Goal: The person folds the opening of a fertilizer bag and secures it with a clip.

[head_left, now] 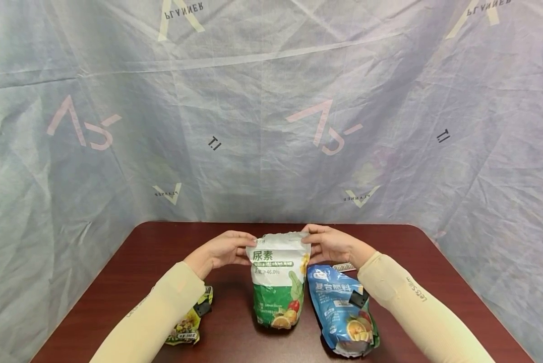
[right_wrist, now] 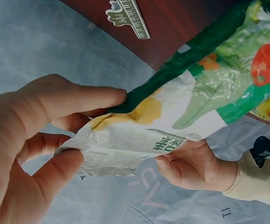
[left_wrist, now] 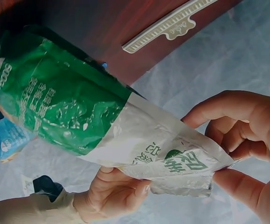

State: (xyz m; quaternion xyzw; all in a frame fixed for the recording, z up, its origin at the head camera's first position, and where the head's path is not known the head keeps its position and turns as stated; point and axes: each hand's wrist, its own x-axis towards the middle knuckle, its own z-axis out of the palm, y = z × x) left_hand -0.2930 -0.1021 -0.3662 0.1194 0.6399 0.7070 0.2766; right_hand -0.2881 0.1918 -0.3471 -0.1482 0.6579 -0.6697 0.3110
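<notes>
A white and green fertilizer pouch (head_left: 278,282) stands upright at the middle of the table, its front printed with fruit and vegetables. My left hand (head_left: 229,249) pinches its top left corner, and my right hand (head_left: 332,245) grips the top right corner. In the left wrist view, the thumb and fingers of the left hand (left_wrist: 251,144) close on the crumpled white top edge. The right wrist view has the right hand (right_wrist: 46,135) pinching the other end of that edge, thumb on one face and fingers on the other.
A blue fertilizer pouch (head_left: 337,307) lies right of the white one, below my right forearm. Partly behind my left forearm is a yellow-green packet (head_left: 188,322). A pale ruler-marked clip (left_wrist: 172,25) lies on the dark red table (head_left: 171,234). Grey printed cloth (head_left: 262,126) hangs behind.
</notes>
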